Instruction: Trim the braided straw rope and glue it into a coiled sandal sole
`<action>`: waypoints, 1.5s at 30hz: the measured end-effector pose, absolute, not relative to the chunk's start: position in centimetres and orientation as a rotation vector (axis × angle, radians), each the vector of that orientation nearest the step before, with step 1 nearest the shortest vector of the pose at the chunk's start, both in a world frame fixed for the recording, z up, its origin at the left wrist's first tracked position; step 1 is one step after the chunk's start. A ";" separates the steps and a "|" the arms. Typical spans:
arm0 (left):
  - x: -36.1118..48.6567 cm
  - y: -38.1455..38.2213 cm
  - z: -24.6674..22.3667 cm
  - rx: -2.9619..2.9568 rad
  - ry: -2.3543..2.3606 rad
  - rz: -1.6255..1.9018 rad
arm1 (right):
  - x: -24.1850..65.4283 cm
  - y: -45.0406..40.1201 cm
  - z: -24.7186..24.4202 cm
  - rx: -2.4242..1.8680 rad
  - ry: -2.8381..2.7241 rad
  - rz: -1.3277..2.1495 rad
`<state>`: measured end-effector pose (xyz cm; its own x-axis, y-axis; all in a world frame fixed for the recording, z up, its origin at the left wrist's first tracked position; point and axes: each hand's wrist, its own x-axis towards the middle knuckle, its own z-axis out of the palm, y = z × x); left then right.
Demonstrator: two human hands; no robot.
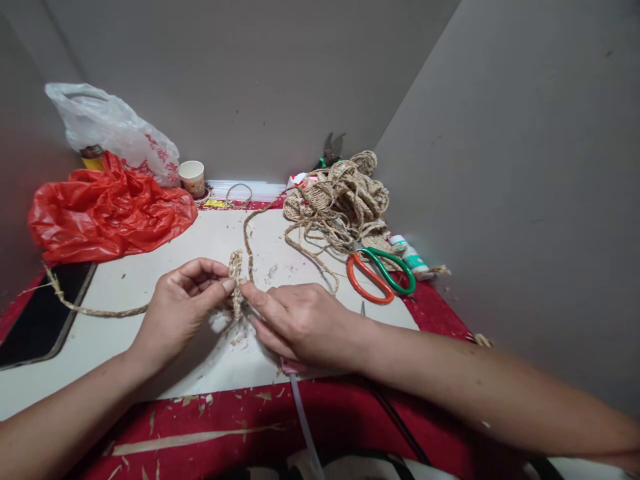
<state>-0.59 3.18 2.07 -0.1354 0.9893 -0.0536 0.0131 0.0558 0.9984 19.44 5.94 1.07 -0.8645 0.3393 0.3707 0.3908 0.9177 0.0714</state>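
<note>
Between my hands, above the white board, is a small braided piece of straw cord (pixel 236 263) held upright. My left hand (pixel 180 307) pinches it from the left with thumb and forefinger. My right hand (pixel 300 317) presses thumb and forefinger against its right side. A length of twisted straw cord (pixel 107 312) runs out from behind my left hand to the left. Another cord (pixel 247 233) leads from near the piece back to the pile. Below my right hand, a pink tool (pixel 293 367), mostly hidden, has a translucent stick (pixel 304 420) coming from it.
Straw cord bundles (pixel 345 193) lie at the back right, with scissors (pixel 383 273) before them and pruning shears (pixel 331 150) behind. A red plastic bag (pixel 115 217), a paper cup (pixel 192 178) and a phone (pixel 45 320) are leftward. Grey walls (pixel 525 167) enclose the table.
</note>
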 end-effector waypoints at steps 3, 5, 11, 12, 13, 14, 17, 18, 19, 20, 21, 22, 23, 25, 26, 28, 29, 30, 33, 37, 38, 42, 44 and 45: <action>-0.5 3.2 2.1 1.097 1.310 1.270 | 19.3 5.8 1.0 -0.578 -2.621 0.030; -0.4 3.2 2.1 1.082 1.292 1.278 | 19.2 5.7 0.9 -0.580 -2.580 0.115; -0.2 3.2 2.5 0.968 1.254 1.259 | 18.9 5.7 0.4 -0.542 -2.533 -0.109; -0.2 3.2 2.5 0.952 1.236 1.256 | 18.8 5.7 0.3 -0.537 -2.534 -0.175; -0.3 3.2 2.4 0.940 1.214 1.256 | 18.8 5.7 0.2 -0.529 -2.540 -0.237; -0.3 3.2 2.4 0.931 1.193 1.254 | 18.8 5.7 0.1 -0.519 -2.549 -0.293; -0.6 3.2 2.1 0.927 1.170 1.243 | 18.9 5.7 -0.2 -0.479 -2.590 -0.366; -0.6 3.3 2.0 0.930 1.171 1.239 | 19.0 5.6 -0.2 -0.477 -2.600 -0.354; -0.6 3.3 2.0 0.931 1.175 1.237 | 19.0 5.6 -0.3 -0.488 -2.605 -0.331; -0.6 3.3 2.0 0.929 1.177 1.237 | 19.0 5.6 -0.3 -0.509 -2.600 -0.304; -0.6 3.3 2.0 0.923 1.177 1.240 | 19.0 5.5 -0.3 -0.530 -2.588 -0.271; -0.5 3.4 2.1 0.912 1.176 1.243 | 19.0 5.5 -0.3 -0.547 -2.569 -0.241; -0.5 3.4 2.1 0.897 1.176 1.244 | 19.0 5.5 -0.3 -0.557 -2.545 -0.210; -0.4 3.5 2.2 0.861 1.175 1.246 | 19.0 5.4 -0.2 -0.561 -2.495 -0.148; -0.4 3.5 2.2 0.842 1.173 1.246 | 18.9 5.4 -0.2 -0.560 -2.472 -0.122; -0.4 3.5 2.2 0.807 1.166 1.242 | 18.7 5.4 -0.3 -0.569 -2.424 -0.099; -0.3 3.5 2.2 0.792 1.161 1.242 | 18.7 5.4 -0.3 -0.579 -2.404 -0.103; -0.3 3.5 2.2 0.780 1.158 1.244 | 18.5 5.4 -0.4 -0.592 -2.388 -0.117; -0.2 3.4 2.1 0.760 1.155 1.267 | 18.2 5.3 -0.5 -0.637 -2.388 -0.177; -0.2 3.4 2.1 0.744 1.153 1.299 | 17.9 5.2 -0.5 -0.695 -2.412 -0.224; -0.2 3.4 2.1 0.746 1.140 1.302 | 17.8 5.2 -0.5 -0.703 -2.412 -0.225; 0.0 3.3 2.2 0.758 1.066 1.262 | 17.9 5.3 -0.4 -0.706 -2.425 -0.177; 0.2 3.1 2.3 0.768 1.052 1.218 | 18.1 5.4 -0.4 -0.699 -2.447 -0.126; 0.3 3.0 2.3 0.769 1.053 1.196 | 18.2 5.4 -0.4 -0.695 -2.458 -0.097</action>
